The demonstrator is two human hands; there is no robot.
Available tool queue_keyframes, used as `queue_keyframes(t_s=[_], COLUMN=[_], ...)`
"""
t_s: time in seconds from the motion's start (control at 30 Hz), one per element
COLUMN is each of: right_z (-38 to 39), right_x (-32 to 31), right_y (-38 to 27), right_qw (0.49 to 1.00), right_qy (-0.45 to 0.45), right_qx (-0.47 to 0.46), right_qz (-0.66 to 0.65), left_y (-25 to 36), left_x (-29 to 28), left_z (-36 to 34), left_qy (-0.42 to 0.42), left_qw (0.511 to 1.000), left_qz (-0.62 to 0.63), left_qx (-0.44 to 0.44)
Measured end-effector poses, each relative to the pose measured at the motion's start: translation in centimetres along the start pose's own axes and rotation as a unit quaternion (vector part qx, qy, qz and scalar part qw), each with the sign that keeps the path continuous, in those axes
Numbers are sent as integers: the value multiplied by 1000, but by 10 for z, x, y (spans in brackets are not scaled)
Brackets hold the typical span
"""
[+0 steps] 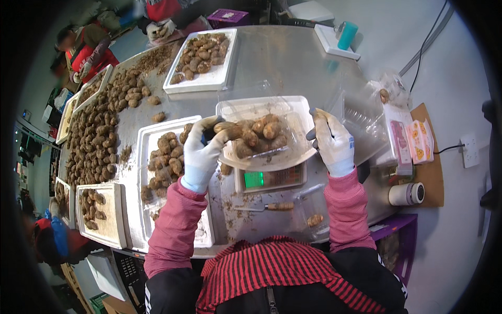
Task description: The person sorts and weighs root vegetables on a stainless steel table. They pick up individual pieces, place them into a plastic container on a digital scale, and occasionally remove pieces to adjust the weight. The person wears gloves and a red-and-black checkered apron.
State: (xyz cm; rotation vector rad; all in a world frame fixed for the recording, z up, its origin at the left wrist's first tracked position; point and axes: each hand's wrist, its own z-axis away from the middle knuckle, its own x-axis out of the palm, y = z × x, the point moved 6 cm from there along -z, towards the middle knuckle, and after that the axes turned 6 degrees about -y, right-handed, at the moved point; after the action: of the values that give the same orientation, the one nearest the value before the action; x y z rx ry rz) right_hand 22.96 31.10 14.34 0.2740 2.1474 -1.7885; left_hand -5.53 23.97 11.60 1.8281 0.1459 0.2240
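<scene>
My left hand [205, 149], in a white glove with dark fingertips, pinches a brown taro [225, 127] above the left side of a white weighing tray [299, 107]. Several taros [261, 132] lie in a clear plastic box [291, 137] on that tray. A scale [285, 178] with a lit green display sits under the tray. At the tray's right edge is my right hand [333, 144], gloved alike, its fingers and thumb apart with nothing seen between them. Whether it touches the rim, I cannot tell.
A white foam tray of taros [148, 137] stands left of the scale, another tray [230, 42] behind. A large taro heap [94, 131] covers the table's left. A wooden-handled knife [280, 206] lies in front. Clear boxes [361, 118] are stacked at right. People [94, 49] work at far left.
</scene>
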Motion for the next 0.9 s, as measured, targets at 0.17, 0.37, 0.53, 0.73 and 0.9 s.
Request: queue_keyframes(t_s=[0.17,0.37,0.53,0.73,0.9], right_z=[28,66,109,171,198], right_x=[-2,-39,-66,-62,-36], right_y=[29,75,86,141,166], right_qw=[997,995,947,939,860], right_qy=[-4,0,-52,-190,-315], right_qx=[-46,-21,-148,-7,-24], right_qz=[66,101,279,287,402], left_y=[-8,-18,4,14,-16], left_x=[51,93,38,-38,-72], left_z=[-1,4,21,93,147], left_qy=[-75,-163,-14,83,157], left_qw=[990,809,858,926,967], left_qz=[-81,-494,-444,-351,-159], left_qx=[86,275,256,111,-122])
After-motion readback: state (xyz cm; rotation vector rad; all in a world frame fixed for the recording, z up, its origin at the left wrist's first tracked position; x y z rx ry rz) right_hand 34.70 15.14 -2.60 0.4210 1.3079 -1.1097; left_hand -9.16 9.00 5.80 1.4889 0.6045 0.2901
